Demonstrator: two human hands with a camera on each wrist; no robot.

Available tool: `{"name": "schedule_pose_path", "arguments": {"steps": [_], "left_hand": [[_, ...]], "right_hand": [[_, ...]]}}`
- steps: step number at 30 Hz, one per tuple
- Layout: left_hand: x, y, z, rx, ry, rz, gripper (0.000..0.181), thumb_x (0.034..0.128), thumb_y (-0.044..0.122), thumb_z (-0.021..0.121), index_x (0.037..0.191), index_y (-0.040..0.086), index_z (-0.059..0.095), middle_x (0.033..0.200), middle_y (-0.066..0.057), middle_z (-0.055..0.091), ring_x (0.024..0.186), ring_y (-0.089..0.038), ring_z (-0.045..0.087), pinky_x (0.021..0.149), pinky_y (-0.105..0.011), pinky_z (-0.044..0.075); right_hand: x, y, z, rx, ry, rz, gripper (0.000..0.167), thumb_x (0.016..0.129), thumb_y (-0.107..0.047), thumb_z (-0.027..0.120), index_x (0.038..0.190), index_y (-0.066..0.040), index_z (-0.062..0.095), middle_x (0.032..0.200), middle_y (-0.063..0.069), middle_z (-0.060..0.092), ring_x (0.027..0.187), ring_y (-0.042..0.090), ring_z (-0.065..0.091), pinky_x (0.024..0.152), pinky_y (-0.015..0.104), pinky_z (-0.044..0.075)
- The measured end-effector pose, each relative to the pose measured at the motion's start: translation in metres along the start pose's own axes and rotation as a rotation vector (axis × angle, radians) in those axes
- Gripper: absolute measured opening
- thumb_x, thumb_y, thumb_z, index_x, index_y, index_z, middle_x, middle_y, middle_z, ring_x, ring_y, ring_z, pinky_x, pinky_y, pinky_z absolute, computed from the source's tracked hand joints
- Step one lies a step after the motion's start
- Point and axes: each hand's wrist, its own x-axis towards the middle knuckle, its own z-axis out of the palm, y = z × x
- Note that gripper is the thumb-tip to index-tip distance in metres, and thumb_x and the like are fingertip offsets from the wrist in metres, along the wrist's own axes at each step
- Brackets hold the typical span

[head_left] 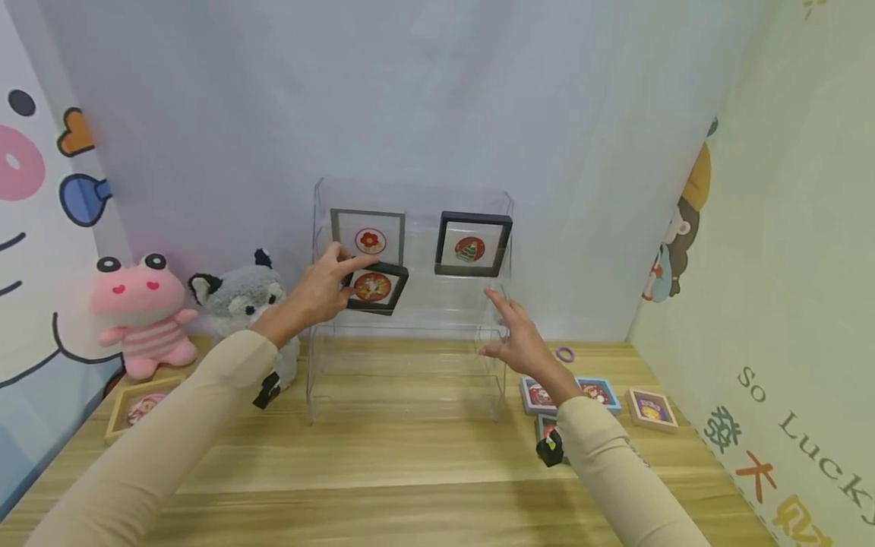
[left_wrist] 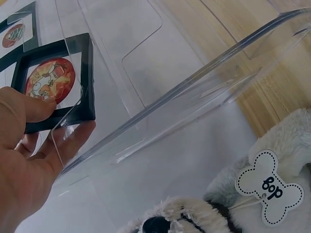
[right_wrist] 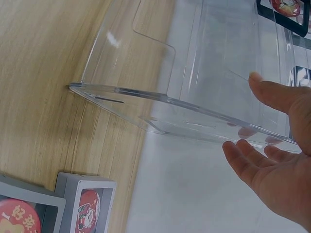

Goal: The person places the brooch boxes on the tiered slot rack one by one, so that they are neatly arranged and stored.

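Note:
My left hand [head_left: 317, 285] pinches a small black display frame [left_wrist: 87, 77] by its left side, thumb in front and fingers behind. Inside that frame is a round red-and-orange badge [left_wrist: 51, 80]. The frame tilts at a middle tier of a clear acrylic rack [head_left: 403, 365]. Just above it stands a grey-edged frame [head_left: 368, 213] with a red flower badge. A black frame [head_left: 473, 218] with a Christmas-tree badge sits at the upper right of the rack. My right hand [head_left: 519, 334] is beside the rack's right side panel, fingers spread and nothing held.
A pink plush toy [head_left: 140, 304] and a grey plush dog [head_left: 239, 296] sit left of the rack, near a wooden frame [head_left: 116, 410]. Several framed badges, including a light wooden one [head_left: 652, 410], lie at right. A purple ring [head_left: 564, 354] lies behind them on the wooden table [head_left: 410, 486].

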Motion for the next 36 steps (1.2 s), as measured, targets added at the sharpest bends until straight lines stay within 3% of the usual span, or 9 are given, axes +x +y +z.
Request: {"name": "schedule_pose_path", "arguments": {"steps": [9, 17, 27, 36], "left_hand": [[0.0011, -0.0003, 0.0005, 0.003, -0.004, -0.012, 0.064, 0.0890, -0.009, 0.063, 0.146, 0.017, 0.052, 0.119, -0.023, 0.046, 0.077, -0.028, 0.048, 0.065, -0.038, 0.039], [0.0014, 0.0000, -0.0002, -0.021, -0.011, -0.058, 0.063, 0.0893, -0.010, 0.060, 0.145, 0.017, 0.052, 0.122, -0.022, 0.045, 0.081, -0.029, 0.049, 0.065, -0.038, 0.040], [0.0009, -0.0011, -0.0013, -0.048, 0.044, -0.056, 0.047, 0.0914, -0.010, 0.056, 0.134, 0.007, 0.062, 0.117, -0.022, 0.047, 0.093, -0.034, 0.052, 0.074, -0.043, 0.044], [0.0016, 0.0009, -0.0036, -0.041, 0.063, -0.051, 0.043, 0.0905, -0.010, 0.055, 0.129, 0.006, 0.067, 0.113, -0.021, 0.048, 0.087, -0.032, 0.051, 0.071, -0.042, 0.043]], "right_hand": [[0.0003, -0.0019, -0.0007, 0.012, 0.000, -0.001, 0.098, 0.080, -0.011, 0.083, 0.159, -0.020, 0.025, 0.157, 0.030, 0.027, 0.135, 0.051, 0.044, 0.105, 0.066, 0.039], [-0.0008, -0.0012, -0.0007, 0.008, -0.001, 0.000, 0.099, 0.080, -0.013, 0.084, 0.159, -0.021, 0.025, 0.157, 0.031, 0.026, 0.132, 0.050, 0.048, 0.105, 0.066, 0.041], [-0.0003, -0.0010, -0.0001, -0.001, 0.001, -0.004, 0.098, 0.080, -0.012, 0.083, 0.158, -0.019, 0.025, 0.157, 0.031, 0.026, 0.133, 0.051, 0.046, 0.105, 0.066, 0.040], [-0.0010, -0.0008, 0.0009, 0.012, -0.007, 0.000, 0.097, 0.081, -0.011, 0.083, 0.159, -0.020, 0.024, 0.157, 0.031, 0.026, 0.130, 0.050, 0.050, 0.103, 0.066, 0.042]]}}
